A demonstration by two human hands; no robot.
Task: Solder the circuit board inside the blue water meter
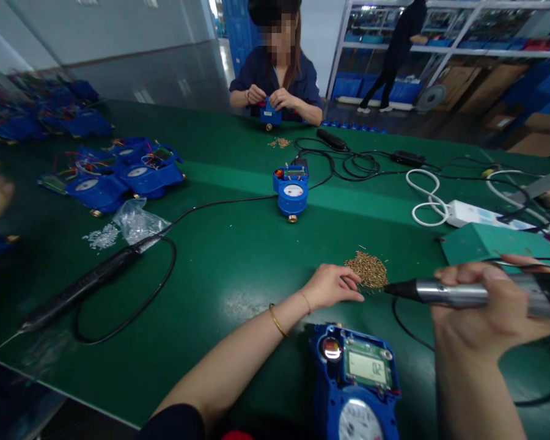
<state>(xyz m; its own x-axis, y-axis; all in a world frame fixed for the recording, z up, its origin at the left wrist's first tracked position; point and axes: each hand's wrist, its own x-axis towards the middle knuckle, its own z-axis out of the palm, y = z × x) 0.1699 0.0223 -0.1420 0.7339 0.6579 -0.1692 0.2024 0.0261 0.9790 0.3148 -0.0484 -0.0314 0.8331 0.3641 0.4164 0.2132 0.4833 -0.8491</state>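
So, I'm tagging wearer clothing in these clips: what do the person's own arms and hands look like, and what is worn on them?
Both hands are bare, with no gloves. The left hand has a thin gold-coloured bangle on the forearm and a finer chain bracelet at the wrist. A dark sleeve ends near the elbow. The right hand shows no ring, watch or sleeve in view.
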